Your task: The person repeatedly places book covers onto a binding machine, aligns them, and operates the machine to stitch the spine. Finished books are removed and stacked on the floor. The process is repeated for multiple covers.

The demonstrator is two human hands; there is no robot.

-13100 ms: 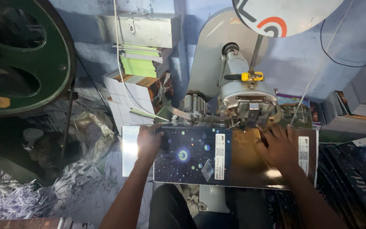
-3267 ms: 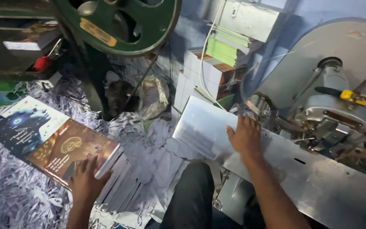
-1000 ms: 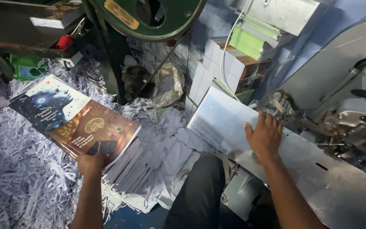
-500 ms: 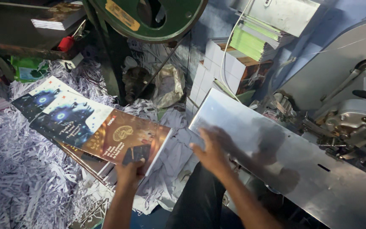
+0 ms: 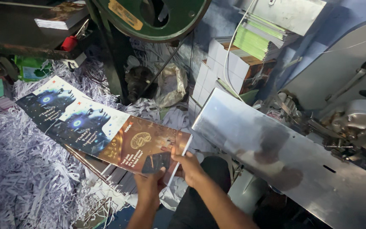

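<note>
At seven o'clock from the steel worktop [image 5: 301,157], both hands now meet on the long printed cover sheet [image 5: 102,131]: the right hand [image 5: 188,166], flat on the metal a second ago, has crossed over to pinch the near edge beside the left hand [image 5: 149,183]. Both sets of fingers are closed on the sheet, which is lifted off the stack [image 5: 115,176] above the paper shreds [image 5: 22,169], so it looks ready to carry toward the machine [image 5: 352,123] at three o'clock.

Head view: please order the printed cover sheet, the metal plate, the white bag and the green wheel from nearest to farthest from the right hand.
From the right hand:
1. Printed cover sheet, held at its near edge.
2. Metal plate, to the right.
3. White bag, above, on the floor.
4. Green wheel, at the top.
</note>
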